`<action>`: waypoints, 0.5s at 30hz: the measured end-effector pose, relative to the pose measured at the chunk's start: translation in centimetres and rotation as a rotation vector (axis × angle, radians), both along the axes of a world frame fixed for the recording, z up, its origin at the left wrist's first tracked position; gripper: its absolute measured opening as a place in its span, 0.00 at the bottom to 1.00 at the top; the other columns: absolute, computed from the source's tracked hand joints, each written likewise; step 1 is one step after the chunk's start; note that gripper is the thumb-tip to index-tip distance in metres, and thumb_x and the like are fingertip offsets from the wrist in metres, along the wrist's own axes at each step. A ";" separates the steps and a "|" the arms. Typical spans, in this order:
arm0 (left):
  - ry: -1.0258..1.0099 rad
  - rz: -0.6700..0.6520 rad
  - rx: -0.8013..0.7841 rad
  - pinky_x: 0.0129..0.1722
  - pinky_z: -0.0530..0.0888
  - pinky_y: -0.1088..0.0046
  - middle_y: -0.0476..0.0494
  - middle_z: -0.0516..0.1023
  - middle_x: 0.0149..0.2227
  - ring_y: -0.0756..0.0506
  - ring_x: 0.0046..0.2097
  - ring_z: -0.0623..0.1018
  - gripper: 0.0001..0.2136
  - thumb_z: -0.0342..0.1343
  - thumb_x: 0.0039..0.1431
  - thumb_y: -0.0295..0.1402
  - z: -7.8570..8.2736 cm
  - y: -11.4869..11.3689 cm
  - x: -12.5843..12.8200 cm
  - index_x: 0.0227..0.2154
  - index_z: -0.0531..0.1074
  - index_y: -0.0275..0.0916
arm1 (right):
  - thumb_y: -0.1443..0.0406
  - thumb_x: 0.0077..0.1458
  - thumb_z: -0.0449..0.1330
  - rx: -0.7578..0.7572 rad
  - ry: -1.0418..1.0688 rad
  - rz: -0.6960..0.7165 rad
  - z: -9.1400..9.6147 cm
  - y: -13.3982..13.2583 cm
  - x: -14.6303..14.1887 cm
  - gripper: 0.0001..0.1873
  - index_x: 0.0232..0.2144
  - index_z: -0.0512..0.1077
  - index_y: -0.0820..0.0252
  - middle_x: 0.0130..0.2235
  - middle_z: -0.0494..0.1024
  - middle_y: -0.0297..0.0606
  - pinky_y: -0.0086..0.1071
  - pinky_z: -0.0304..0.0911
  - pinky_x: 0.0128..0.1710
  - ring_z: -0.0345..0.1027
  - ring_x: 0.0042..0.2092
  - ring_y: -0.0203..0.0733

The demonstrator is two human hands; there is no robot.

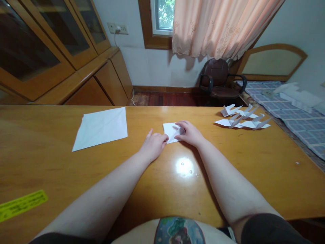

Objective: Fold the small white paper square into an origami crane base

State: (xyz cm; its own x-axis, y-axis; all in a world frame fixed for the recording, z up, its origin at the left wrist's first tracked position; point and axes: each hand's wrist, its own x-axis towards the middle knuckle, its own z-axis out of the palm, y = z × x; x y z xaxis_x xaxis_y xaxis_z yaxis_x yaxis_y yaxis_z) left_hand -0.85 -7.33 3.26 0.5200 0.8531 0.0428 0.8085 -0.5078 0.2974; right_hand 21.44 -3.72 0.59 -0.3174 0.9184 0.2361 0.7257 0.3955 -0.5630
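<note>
A small folded square of white paper (170, 131) lies on the table between my hands. My left hand (154, 144) pinches its lower left corner, with the thumb pointing up and away from the sheet. From the right, my right hand (190, 133) grips the paper's other side, its fingertips and thumb curled over the surface. The paper's right edge is hidden under that hand. To the left lies a larger white sheet (103, 128), flat and with faint creases.
Several folded white paper cranes (235, 122) stand close together at the table's far right. A yellow printed strip (24, 204) is stuck on the wooden table (106, 179) at the near left. Beyond the far edge are an office chair (218, 78) and a wooden cabinet (101, 73).
</note>
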 end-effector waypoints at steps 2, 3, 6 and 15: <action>-0.006 -0.004 -0.008 0.63 0.54 0.48 0.46 0.80 0.38 0.44 0.45 0.77 0.07 0.51 0.61 0.30 0.0 0.1 0.1 0.38 0.74 0.42 | 0.61 0.46 0.69 0.010 -0.031 0.055 0.0 -0.1 0.0 0.22 0.46 0.75 0.52 0.53 0.72 0.41 0.43 0.61 0.54 0.66 0.54 0.48; -0.010 -0.008 -0.009 0.63 0.54 0.48 0.47 0.80 0.38 0.44 0.45 0.77 0.07 0.51 0.61 0.30 0.0 0.1 0.1 0.37 0.74 0.42 | 0.61 0.48 0.68 0.017 -0.049 0.074 0.0 -0.1 0.1 0.16 0.42 0.77 0.52 0.53 0.73 0.41 0.43 0.60 0.54 0.66 0.54 0.48; -0.016 -0.039 -0.017 0.64 0.53 0.48 0.47 0.80 0.38 0.45 0.44 0.77 0.08 0.51 0.62 0.30 -0.2 0.2 0.2 0.36 0.75 0.43 | 0.61 0.50 0.67 0.029 -0.082 0.118 0.1 -0.1 0.1 0.05 0.31 0.80 0.53 0.48 0.77 0.39 0.42 0.61 0.53 0.69 0.50 0.47; -0.042 -0.151 -0.041 0.64 0.54 0.48 0.47 0.81 0.39 0.45 0.47 0.76 0.12 0.49 0.62 0.27 0.1 0.0 0.2 0.40 0.76 0.45 | 0.61 0.47 0.69 -0.011 -0.028 0.075 -0.2 0.3 0.1 0.07 0.29 0.78 0.57 0.41 0.79 0.38 0.36 0.63 0.46 0.71 0.43 0.43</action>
State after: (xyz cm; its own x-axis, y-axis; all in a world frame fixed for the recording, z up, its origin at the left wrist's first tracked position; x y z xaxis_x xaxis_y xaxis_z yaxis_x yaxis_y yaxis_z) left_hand -0.62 -7.31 3.35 0.6408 0.7670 0.0339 0.7106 -0.6093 0.3519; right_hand 21.50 -3.39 0.38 -0.3919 0.8942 0.2166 0.7095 0.4436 -0.5477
